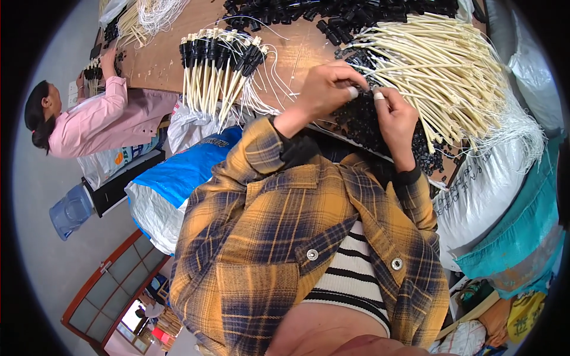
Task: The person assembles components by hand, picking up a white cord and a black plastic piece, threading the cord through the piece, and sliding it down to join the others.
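Observation:
My left hand [326,89] and my right hand [396,118] meet above the table edge, fingers pinched, with white coverings on the thumb tips. Whatever sits between the fingertips is too small to make out. Right under them spreads a pile of small black parts [362,121]. Beside my right hand lies a large heap of cream-coloured cables [439,77], with thin white wires trailing from its near right end. To the left of my hands, a row of cream cables with black connectors [217,65] rests on the table, the connectors pointing away from me.
Black cylindrical connectors [338,12] are heaped at the far side of the wooden table [160,65]. A person in a pink top [95,121] works at the left. A blue sack [178,172] stands below the table's edge, and a white sack [493,184] at the right.

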A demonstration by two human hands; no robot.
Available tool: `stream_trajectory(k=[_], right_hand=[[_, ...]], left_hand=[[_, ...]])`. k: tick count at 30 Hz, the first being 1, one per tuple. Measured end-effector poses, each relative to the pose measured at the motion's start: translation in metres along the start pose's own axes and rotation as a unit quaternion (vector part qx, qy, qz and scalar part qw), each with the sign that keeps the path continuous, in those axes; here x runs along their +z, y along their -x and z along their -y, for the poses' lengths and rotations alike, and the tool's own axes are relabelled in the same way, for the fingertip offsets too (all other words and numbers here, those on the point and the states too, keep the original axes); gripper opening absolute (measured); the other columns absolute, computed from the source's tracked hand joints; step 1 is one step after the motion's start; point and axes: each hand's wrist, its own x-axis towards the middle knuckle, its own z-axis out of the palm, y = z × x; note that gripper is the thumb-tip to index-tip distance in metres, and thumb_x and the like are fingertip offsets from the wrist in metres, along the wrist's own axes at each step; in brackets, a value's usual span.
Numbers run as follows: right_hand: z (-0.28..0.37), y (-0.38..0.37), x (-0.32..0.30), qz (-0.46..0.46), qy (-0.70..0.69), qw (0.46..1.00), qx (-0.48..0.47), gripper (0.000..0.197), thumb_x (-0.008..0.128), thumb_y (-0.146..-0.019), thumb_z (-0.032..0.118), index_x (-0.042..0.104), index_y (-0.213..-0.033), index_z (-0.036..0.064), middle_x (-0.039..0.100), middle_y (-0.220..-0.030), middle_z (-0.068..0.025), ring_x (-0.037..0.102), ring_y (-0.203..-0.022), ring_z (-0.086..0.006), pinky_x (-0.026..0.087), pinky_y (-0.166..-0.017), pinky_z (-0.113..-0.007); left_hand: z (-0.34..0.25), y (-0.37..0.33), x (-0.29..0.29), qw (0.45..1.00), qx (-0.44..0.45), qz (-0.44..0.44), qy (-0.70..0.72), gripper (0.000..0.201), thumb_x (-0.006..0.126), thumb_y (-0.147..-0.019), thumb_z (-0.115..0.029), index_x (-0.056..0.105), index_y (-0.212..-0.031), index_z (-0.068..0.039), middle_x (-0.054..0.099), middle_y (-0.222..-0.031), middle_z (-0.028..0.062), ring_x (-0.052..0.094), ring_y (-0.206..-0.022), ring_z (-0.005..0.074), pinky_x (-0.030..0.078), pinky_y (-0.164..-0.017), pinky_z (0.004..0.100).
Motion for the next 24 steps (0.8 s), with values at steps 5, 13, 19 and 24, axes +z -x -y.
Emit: stream_trajectory(k=[5, 13, 19, 24], right_hand=[[0.019, 0.000, 0.005, -0.050, 0.152, 0.975, -0.153, 0.014, 0.068, -0.081, 0.008, 0.068, -0.094, 0.0095, 0.064, -0.071, -0.0119, 0.061, -0.055, -0.0253, 0.047, -0.052, -0.033], [0.022, 0.001, 0.001, -0.034, 0.034, 0.994, -0.097, 0.013, 0.068, -0.083, 0.007, 0.068, -0.095, 0.0049, 0.059, -0.062, -0.0050, 0.053, -0.052, -0.0096, 0.042, -0.049, -0.024], [0.026, 0.000, -0.006, 0.045, -0.108, 0.993, 0.007, 0.013, 0.067, -0.084, 0.005, 0.068, -0.097, 0.0019, 0.053, -0.063, 0.0066, 0.039, -0.056, -0.0004, 0.031, -0.049, -0.018], [0.018, -0.002, -0.014, 0.074, -0.416, 0.896, 0.140, 0.018, 0.063, -0.087, 0.004, 0.065, -0.104, -0.0023, 0.048, -0.065, 0.0098, 0.033, -0.052, 0.0027, 0.024, -0.047, -0.016]], left_hand=[[-0.001, -0.001, 0.024, 0.994, -0.097, -0.041, 0.037, 0.018, 0.066, -0.073, 0.007, 0.070, -0.089, -0.002, 0.058, -0.073, -0.0056, 0.050, -0.064, 0.0011, 0.043, -0.059, 0.0172], [0.008, -0.003, 0.011, 0.995, -0.053, -0.059, -0.067, 0.012, 0.071, -0.066, -0.002, 0.070, -0.078, -0.006, 0.062, -0.068, 0.0003, 0.057, -0.063, 0.0097, 0.046, -0.057, 0.0235], [0.006, -0.003, 0.010, 0.983, -0.017, -0.109, -0.147, 0.010, 0.071, -0.062, -0.008, 0.070, -0.071, -0.010, 0.064, -0.071, 0.0039, 0.061, -0.068, 0.0198, 0.049, -0.060, 0.0305], [0.006, -0.008, 0.003, 0.951, 0.224, -0.069, -0.204, 0.027, 0.071, -0.065, -0.004, 0.070, -0.092, -0.006, 0.068, -0.086, 0.0072, 0.065, -0.070, 0.0195, 0.052, -0.062, 0.0288]])
